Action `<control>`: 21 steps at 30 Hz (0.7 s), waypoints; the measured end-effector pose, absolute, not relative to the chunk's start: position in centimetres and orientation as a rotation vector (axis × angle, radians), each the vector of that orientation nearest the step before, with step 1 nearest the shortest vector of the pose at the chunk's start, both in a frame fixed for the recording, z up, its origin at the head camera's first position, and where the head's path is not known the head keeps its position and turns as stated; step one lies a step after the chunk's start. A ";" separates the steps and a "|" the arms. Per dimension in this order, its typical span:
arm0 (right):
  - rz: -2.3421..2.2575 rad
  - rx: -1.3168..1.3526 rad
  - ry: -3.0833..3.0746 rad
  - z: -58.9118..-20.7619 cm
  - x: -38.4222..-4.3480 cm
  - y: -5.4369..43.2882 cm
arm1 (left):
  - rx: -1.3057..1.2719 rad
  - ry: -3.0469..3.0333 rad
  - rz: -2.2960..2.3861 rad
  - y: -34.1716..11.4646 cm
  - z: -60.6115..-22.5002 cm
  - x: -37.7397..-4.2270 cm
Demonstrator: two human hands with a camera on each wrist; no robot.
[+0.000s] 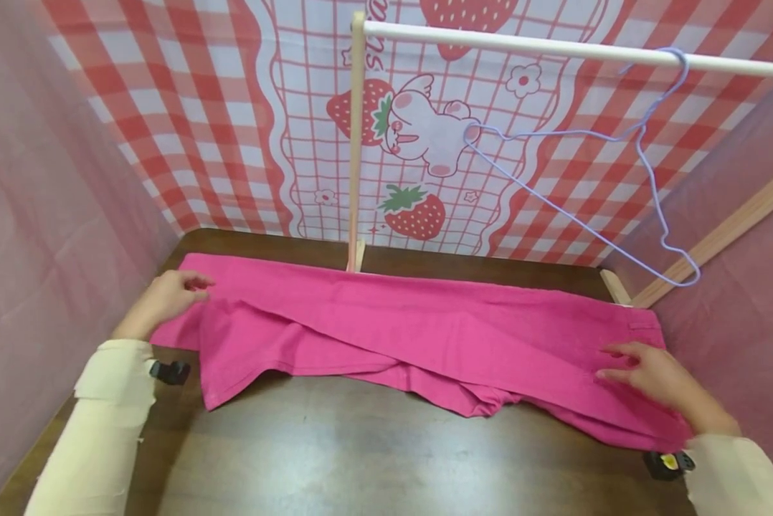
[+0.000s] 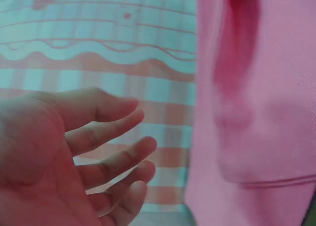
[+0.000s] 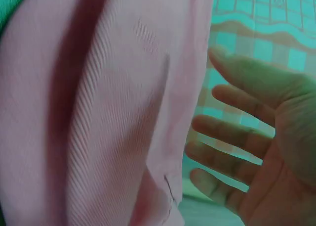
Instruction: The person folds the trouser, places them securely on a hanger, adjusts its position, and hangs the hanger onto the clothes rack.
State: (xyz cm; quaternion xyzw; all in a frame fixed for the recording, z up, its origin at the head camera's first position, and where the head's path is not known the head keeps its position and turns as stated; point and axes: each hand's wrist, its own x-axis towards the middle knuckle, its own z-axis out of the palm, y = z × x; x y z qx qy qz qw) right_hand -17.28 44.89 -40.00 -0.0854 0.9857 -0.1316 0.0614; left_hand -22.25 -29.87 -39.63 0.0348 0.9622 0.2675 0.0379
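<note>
Bright pink trousers (image 1: 464,322) lie stretched sideways across the table, folded lengthwise, with a belt loop showing at the right end. One layer sags unevenly along the front, with creases in the middle. My left hand (image 1: 162,302) hovers by the left end, fingers loosely bent and holding nothing. In the left wrist view those fingers (image 2: 123,157) are spread apart beside the pink cloth (image 2: 276,132). Over the waist end is my right hand (image 1: 654,376), its fingers extended. The right wrist view shows that palm (image 3: 281,157) facing the cloth (image 3: 118,102) with nothing gripped.
Behind the trousers stands a wooden rack post (image 1: 356,143) with a white rail (image 1: 522,44). A lilac wire hanger (image 1: 580,226) hangs from the rail on the right. Pink curtains (image 1: 44,179) flank the brown table (image 1: 335,451), and a strawberry-print cloth (image 1: 225,107) covers the back.
</note>
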 end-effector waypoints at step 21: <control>-0.183 -0.311 2.828 -41.7 -14.6 43.3 | 0.057 2.821 0.708 -29.5 -43.5 -23.5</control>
